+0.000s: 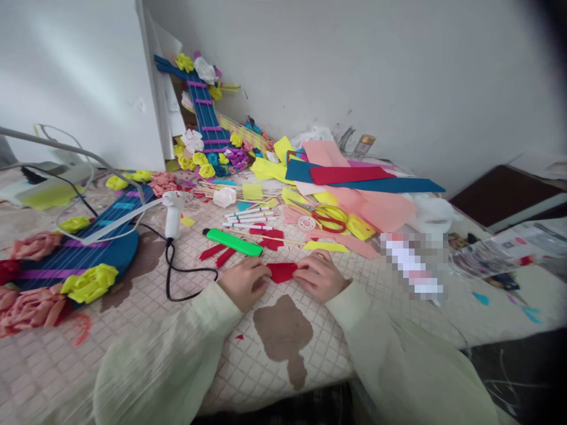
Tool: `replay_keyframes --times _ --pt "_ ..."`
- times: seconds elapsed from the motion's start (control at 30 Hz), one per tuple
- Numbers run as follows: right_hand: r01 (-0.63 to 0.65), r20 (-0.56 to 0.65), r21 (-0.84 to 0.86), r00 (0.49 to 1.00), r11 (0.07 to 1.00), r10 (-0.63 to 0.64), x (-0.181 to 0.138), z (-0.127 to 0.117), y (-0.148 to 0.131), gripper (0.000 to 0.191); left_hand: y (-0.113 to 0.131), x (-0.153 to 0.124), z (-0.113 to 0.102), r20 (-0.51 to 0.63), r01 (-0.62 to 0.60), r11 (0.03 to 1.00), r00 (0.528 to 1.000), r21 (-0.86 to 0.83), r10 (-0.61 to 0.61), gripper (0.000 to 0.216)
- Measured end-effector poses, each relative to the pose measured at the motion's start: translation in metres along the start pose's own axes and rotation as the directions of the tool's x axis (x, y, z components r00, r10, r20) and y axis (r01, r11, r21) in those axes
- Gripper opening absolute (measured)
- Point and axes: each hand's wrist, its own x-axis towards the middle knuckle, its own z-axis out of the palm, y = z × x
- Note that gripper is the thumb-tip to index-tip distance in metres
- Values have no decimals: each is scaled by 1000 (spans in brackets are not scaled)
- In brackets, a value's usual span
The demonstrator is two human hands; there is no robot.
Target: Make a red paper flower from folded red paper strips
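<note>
We can read no words, brands or numbers: right of the scissors (315, 214), a strip (411, 265) is pixelated; farther right, packaging (500, 243) shows print too small.

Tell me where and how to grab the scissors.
Grip the scissors by the red and yellow handles, probably from the near right with the right hand, which holds red paper. The handles lie toward the right; the blades point left, away from that approach. A white reel lies close on the handles' left.
</note>
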Motion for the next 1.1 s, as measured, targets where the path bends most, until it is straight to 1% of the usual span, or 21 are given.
replay_keyframes --times 0.17,0.3,0.43,0.57,0.67,0.73,0.83,0.97,1.1 --pt "4 41 84 999 996 -7 1 0 -1 12 -1 2 1 -31 17 999 999 -43 -18 14" --pt "-3 69 115 998 993 -5 1 0 0 11 0 3 2 -45 10 999 999 -47 -12 15" --pt "-47 91 125 995 991 36 1 -1 -1 11 2 3 3 -56 -13 999 998 -34 11 14" --pt "-97 87 105 992 990 88 0 -2 -4 11 3 5 2 -72 -20 999 997 -49 16 12" --pt "-127 90 109 989 986 117 0 -2 -6 11 6 6 0 -56 -5 999 998 -36 3 11" --pt "-144 99 128 986 981 132 0 -2 -6 9 7 6 0 -41 5 1000 999 -17 -6 13" --pt "-199 122 146 976 969 182 0 -1 -6 6 9 7 0 -42 24 1000 999 -7 -24 17" --pt "-308 171 158 944 938 282 3 -1 -8 5 8 9 4 -75 63 998 995 1 -63 12" --pt "-387 194 180 915 904 353 6 -1 -11 5 7 10 6 -87 54 999 995 5 -53 8"
